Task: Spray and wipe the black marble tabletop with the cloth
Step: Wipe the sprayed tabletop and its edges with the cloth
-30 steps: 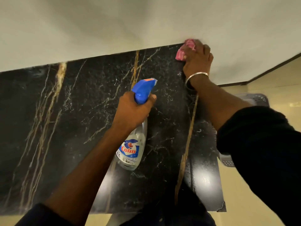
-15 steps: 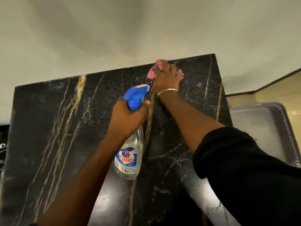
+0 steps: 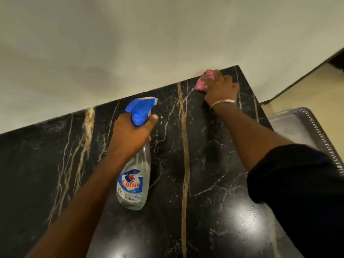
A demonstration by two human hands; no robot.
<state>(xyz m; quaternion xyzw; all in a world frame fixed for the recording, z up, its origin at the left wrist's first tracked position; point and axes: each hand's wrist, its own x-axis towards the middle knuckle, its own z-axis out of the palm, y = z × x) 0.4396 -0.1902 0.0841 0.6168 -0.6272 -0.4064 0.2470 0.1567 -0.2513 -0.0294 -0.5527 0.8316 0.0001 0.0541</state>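
Right hand (image 3: 220, 88) presses a pink cloth (image 3: 202, 81) on the bench (image 3: 204, 155) against the far wall edge, while left hand (image 3: 130, 135) grips a spray bottle (image 3: 136, 175) over open marble.

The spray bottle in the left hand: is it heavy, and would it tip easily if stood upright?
Probably light: the spray bottle looks nearly empty through its clear wall. Tall, narrow, with a bulky trigger head, it may tip easily.

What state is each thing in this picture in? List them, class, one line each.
spray bottle: tilted, gripped at the neck by the left hand
cloth: bunched, pressed to the tabletop's far edge by the right hand
tabletop: glossy, droplets near the front right
tray: beside the tabletop, nothing visible on it
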